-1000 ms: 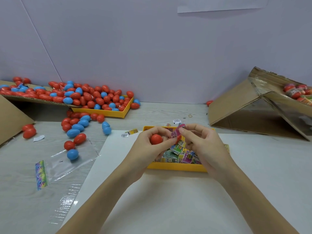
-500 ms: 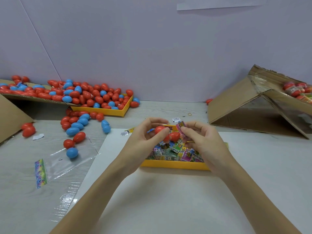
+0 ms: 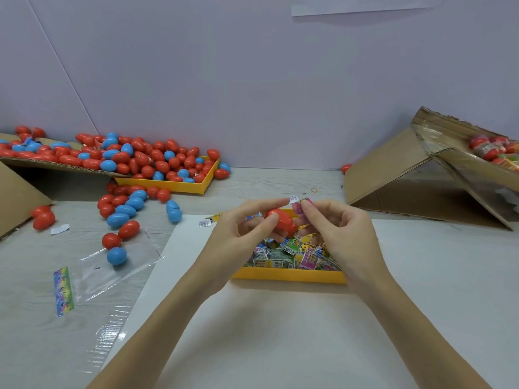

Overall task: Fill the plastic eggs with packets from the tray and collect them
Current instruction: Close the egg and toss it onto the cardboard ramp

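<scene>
Nearest, two bare forearms reach forward over a white sheet (image 3: 280,332) laid on the grey table (image 3: 33,318). Just beyond them the left hand (image 3: 238,237) curls its thumb and fingers round a red plastic egg (image 3: 280,220), which is lifted above the near yellow tray (image 3: 286,276); whether the egg is parted or closed cannot be told. The right hand (image 3: 342,231) pinches a small pink packet (image 3: 301,205) between thumb and forefinger, right beside the egg's upper end. Under both hands the tray holds a heap of colourful packets (image 3: 289,251). To the left on the table lie a clear plastic bag (image 3: 112,273) with a rainbow-printed strip, a blue egg (image 3: 116,255) resting on it, and a scatter of loose red and blue eggs (image 3: 126,209). Farther back on the left, a second yellow tray (image 3: 179,187) and a flat piece of cardboard (image 3: 56,165) carry a large pile of red and blue eggs (image 3: 134,158). At far right a tilted cardboard box (image 3: 421,186) shows red eggs (image 3: 491,150) in its upper part.
</scene>
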Available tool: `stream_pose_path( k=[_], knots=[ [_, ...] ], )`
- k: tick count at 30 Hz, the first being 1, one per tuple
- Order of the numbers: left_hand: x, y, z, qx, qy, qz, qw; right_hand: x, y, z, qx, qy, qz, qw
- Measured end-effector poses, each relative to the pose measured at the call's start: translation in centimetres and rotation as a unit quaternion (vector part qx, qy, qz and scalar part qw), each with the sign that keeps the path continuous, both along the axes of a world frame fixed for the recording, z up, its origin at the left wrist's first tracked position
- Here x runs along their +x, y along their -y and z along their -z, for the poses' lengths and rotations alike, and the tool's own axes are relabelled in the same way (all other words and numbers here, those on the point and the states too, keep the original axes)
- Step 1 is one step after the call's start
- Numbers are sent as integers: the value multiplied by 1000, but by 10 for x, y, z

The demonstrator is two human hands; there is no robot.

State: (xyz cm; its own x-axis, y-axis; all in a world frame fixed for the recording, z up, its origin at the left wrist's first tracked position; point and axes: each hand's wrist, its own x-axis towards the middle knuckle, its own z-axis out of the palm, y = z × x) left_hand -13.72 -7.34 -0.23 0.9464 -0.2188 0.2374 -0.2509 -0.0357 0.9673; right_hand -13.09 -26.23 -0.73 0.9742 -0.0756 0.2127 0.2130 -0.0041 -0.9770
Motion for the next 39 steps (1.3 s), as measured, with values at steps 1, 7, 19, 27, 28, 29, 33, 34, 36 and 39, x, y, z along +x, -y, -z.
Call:
stream_pose_path(
  k=[1,7,19,27,28,29,33,34,36,39],
  knots=[
    [0,1,1,13,2,3,1000,0,0,0,-9,6,6,1000],
    [1,6,7,51,17,-21,998,0,-1,3,-72,25,28,997],
    [2,5,9,57,23,-34,998,-3,-8,5,-120,76,51,989],
    [4,4,9,58,33,-51,996,-5,-10,7,-150,76,41,985],
    [4,4,8,56,36,-50,997,-5,-11,7,-150,76,36,985],
    [4,4,8,55,42,-49,996,-5,-12,6,-147,75,28,986],
    [3,3,7,58,59,-48,995,-5,-12,6,-126,61,-3,990],
    [3,3,7,59,58,-47,995,-4,-12,6,-124,58,-6,991],
    [2,3,7,60,55,-48,996,-4,-11,7,-123,53,-14,991],
    [2,3,7,54,53,-53,996,-3,-10,7,-106,41,-20,993]
  ],
)
